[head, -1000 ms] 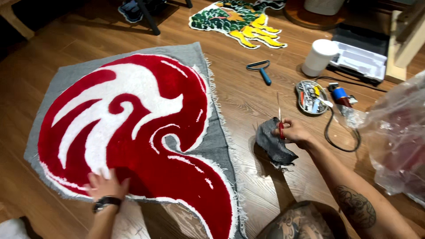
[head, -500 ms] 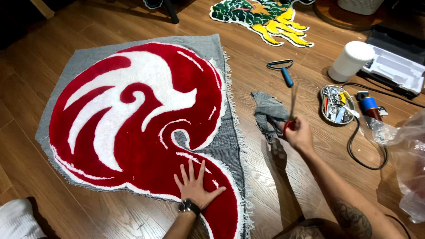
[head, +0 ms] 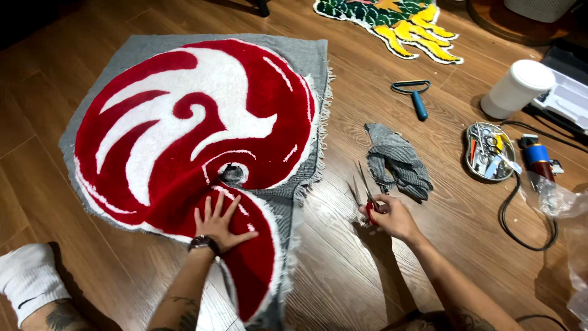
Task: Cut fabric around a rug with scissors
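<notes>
Red-and-white tufted rug [head: 184,141] flat on wooden floor [head: 380,270], pressed under left hand [head: 217,224], fingers spread. Red-handled scissors [head: 366,196] just right of rug, clasped in closed right hand [head: 395,219], blades up. Grey cloth scrap [head: 398,160] beside; white cylindrical container [head: 517,89] farther right.

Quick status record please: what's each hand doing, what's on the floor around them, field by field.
left hand: flat on the red and white tufted rug, fingers spread
right hand: holds red-handled scissors, blades pointing up, open
beside scissors: grey fabric scrap on wooden floor
further right: tray of small tools, blue-handled roller, white cup
</notes>
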